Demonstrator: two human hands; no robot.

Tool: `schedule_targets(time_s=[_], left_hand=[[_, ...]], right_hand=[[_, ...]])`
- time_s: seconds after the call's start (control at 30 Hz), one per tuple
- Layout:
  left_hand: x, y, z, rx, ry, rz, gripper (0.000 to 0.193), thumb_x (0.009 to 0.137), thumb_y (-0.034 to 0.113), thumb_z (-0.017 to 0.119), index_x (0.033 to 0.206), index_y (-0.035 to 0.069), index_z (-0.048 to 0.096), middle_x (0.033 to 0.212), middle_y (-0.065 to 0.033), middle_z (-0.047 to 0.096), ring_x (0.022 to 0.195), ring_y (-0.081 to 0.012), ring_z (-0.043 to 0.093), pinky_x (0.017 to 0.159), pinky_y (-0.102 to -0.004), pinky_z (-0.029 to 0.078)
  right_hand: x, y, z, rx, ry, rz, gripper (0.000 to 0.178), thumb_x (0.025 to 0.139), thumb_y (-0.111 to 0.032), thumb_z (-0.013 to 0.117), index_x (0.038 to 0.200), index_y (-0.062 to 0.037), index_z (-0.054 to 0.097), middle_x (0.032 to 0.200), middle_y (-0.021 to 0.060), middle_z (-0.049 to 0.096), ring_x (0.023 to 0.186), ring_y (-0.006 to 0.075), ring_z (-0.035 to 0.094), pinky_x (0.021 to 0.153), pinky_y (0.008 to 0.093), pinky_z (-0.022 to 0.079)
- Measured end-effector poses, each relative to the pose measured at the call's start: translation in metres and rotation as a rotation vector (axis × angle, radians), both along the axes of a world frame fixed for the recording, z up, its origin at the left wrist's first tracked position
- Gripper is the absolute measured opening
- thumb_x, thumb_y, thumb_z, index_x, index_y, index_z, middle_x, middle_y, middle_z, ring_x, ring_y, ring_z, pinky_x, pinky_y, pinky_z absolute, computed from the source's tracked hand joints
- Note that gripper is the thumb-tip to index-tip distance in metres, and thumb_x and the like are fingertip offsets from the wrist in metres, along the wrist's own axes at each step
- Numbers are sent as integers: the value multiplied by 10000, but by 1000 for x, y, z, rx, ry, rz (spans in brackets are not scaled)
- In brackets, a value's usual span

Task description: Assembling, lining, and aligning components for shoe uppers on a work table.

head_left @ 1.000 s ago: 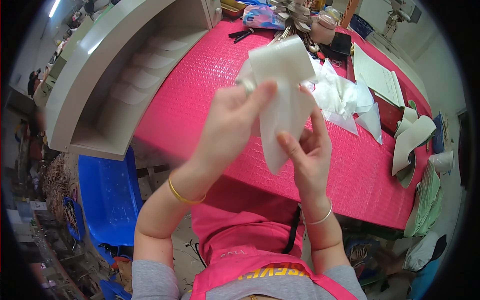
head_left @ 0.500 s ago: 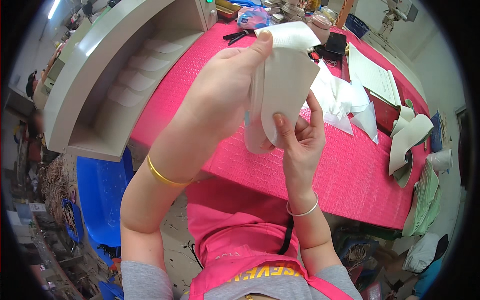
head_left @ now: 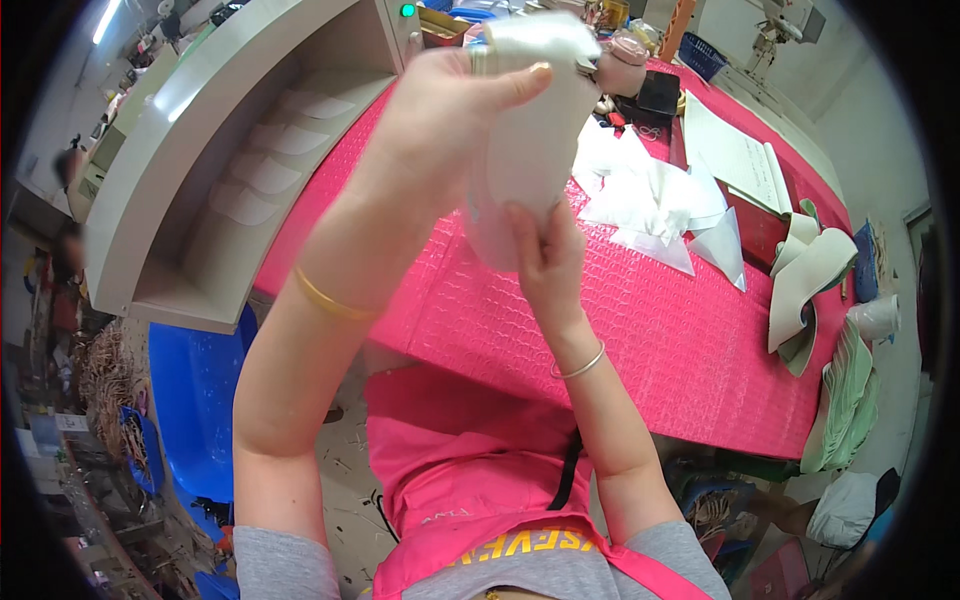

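Observation:
Above the table I hold up a stack of pale, insole-shaped pieces point(head_left: 535, 145), blurred by motion. My left hand point(head_left: 430, 125) grips the stack along its upper left side, its thumb lying across the face. Lower down, my right hand point(head_left: 550, 250) pinches the rounded bottom end, with some fingers hidden behind it. A shiny whitish sheet point(head_left: 545, 38) shows at the top of the stack; whether it is joined to the other pieces I cannot tell.
Several thin white pieces point(head_left: 265, 172) lie in the grey machine point(head_left: 130, 200) at left. On the pink-covered table point(head_left: 660, 350) are crumpled white sheets point(head_left: 660, 205), a notepad point(head_left: 735, 155) and curled offcuts point(head_left: 805, 280). A blue chair point(head_left: 200, 400) stands below the machine.
Both hands and the insole stack have shifted left and slightly upward. My right hand has turned, and its fingers have come closer together on the lower end.

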State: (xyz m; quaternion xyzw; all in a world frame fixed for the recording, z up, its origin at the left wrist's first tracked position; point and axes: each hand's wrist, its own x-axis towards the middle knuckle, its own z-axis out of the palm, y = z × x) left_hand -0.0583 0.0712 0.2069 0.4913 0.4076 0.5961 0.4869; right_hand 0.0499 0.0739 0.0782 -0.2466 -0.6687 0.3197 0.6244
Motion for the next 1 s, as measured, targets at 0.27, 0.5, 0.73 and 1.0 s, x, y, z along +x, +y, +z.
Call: schedule_targets(time_s=[0.27,0.5,0.73,1.0], left_hand=[[6,3,-77,429,676,34,228,730,53,659,957,39,642,933,-78,638,861,-140,586,788,-282,464],[5,-24,-147,269,612,22,230,667,61,655,896,87,650,889,-62,631,851,-221,541,772,-328,408],[1,-41,-152,225,672,-109,200,675,95,691,870,73,652,929,-48,629,903,-212,532,825,-329,379],[1,-59,-154,180,479,-239,176,772,213,636,892,85,648,940,-75,589,984,-224,509,1016,-413,189]], right_hand=[[62,22,26,-529,297,221,230,796,-81,599,983,-5,487,942,49,528,842,100,478,759,260,396],[58,-41,10,-353,395,89,142,798,-26,592,925,17,546,880,67,552,758,142,525,621,235,424],[63,5,25,-435,137,125,89,729,-36,665,801,7,633,769,30,617,696,91,558,604,214,435],[59,17,-3,-648,101,152,98,738,-45,654,821,6,640,757,33,630,675,86,565,629,210,445]])
